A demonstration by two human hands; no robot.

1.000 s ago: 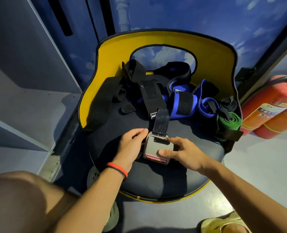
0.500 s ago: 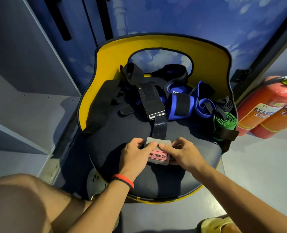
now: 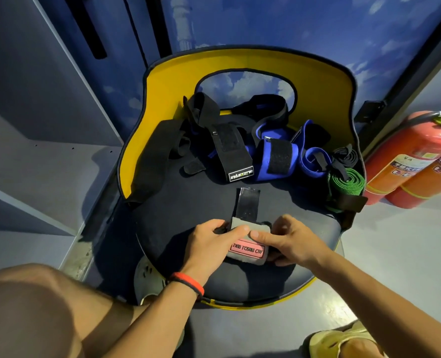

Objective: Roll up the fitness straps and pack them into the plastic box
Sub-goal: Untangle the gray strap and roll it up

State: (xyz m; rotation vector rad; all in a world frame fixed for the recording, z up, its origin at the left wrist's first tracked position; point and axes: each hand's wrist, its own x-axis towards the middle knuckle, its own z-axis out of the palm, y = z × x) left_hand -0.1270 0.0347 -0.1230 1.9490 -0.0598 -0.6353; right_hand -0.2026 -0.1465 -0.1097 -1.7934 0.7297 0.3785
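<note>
**Me:** A blue wall painted with clouds, and in front of it a chair with a yellow back. Its dark seat is my workbench.

**Friend:** Where's the strap you're on?

**Me:** The grey strap lies at the near edge of the seat, between my hands. My left hand pinches its left end, thumb and fingers curled onto it. My right hand grips the right end the same way. Its black Velcro tail lies flat, pointing away from me.

**Friend:** So which step is that?

**Me:** Rolling, I'd say, and close to wound. Next I need to turn the roll over that tail and keep it tight so the Velcro catches. The plastic box isn't in sight.

**Friend:** Any writing?

**Me:** The pink patch reads MUSCLE DUKE, upside down to me. Farther back, a black strap has a white-lettered tag. It's blurred, but perhaps BLIZZTAR. The blue straps and a green band at far right are yet to be packed.
</note>
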